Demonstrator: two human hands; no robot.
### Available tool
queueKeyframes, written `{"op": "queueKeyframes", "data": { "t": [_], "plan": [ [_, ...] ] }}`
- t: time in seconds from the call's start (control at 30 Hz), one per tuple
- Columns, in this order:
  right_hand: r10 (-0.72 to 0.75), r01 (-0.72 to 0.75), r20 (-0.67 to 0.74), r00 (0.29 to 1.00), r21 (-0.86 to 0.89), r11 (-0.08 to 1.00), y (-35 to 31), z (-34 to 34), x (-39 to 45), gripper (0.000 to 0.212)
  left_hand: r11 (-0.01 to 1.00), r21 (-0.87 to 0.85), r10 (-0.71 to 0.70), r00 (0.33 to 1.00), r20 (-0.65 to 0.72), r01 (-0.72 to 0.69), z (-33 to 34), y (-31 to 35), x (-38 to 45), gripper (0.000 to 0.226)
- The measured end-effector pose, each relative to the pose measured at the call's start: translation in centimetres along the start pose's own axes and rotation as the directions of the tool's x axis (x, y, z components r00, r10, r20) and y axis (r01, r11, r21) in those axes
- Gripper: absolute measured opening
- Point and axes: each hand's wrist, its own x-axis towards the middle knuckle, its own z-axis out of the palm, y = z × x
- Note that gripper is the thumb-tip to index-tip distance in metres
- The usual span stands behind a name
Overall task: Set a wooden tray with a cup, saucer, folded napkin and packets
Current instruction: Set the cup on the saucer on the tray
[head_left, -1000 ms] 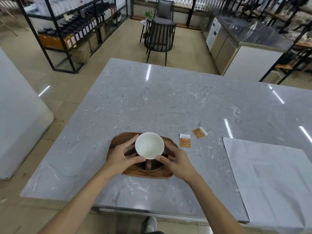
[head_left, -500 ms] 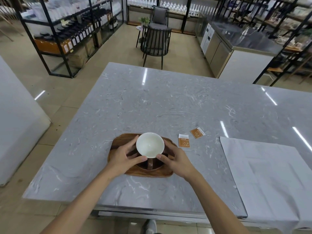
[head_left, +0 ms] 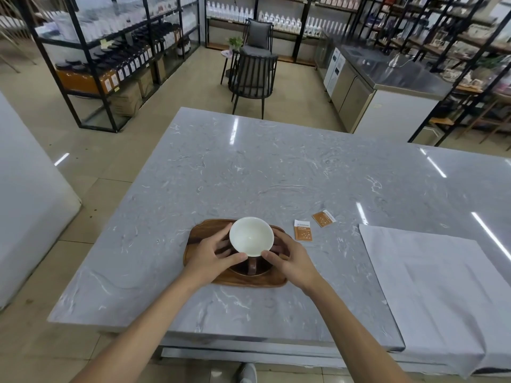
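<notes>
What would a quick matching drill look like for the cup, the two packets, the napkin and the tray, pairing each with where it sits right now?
Things:
1. cup
2. packets
3. napkin
4. tray

Places:
A. spread flat at the table's right edge
B. held between both hands over the saucer
C. on the bare table, just right of the tray
D. near the table's front edge, under both hands

Pairs: 1-B, 2-C, 3-A, 4-D
</notes>
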Motion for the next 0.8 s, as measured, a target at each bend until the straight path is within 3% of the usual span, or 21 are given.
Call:
{"op": "queueKeyframes", "data": {
  "t": [0.23, 0.4, 0.53, 0.67, 0.8],
  "plan": [
    [0.024, -0.024, -0.002, 1.0, -0.035, 0.999, -0.2, 0.0, -0.1, 0.058, 1.0, 0.006, -0.008, 1.0, 0.023, 0.008, -0.1, 0.1, -0.1, 0.086],
    [0.038, -0.037, 0.003, 0.999, -0.129, 0.991, -1.2, -0.4, -0.7, 0.058, 0.993, 0.118, -0.015, 0.999, 0.047, 0.01, -0.8, 1.1, 0.1, 0.094],
    [0.031, -0.039, -0.047, 0.998, -0.188, 0.981, -2.0, -1.7, -1.9, 0.047, 0.962, 0.269, 0.053, 0.999, -0.009, -0.048, -1.6, 2.9, -0.1, 0.082],
    [0.002, -0.034, -0.107, 0.994, -0.297, 0.954, -2.2, -3.7, -3.5, 0.038, 0.799, 0.54, 0.288, 0.957, 0.042, -0.264, -1.6, 5.4, -0.3, 0.057],
    [-0.04, -0.017, -0.134, 0.99, -0.4, 0.916, -1.5, -6.0, -6.3, 0.039, 0.58, 0.688, 0.449, 0.876, 0.178, -0.437, 1.1, 7.5, -1.2, 0.05]
  ]
}}
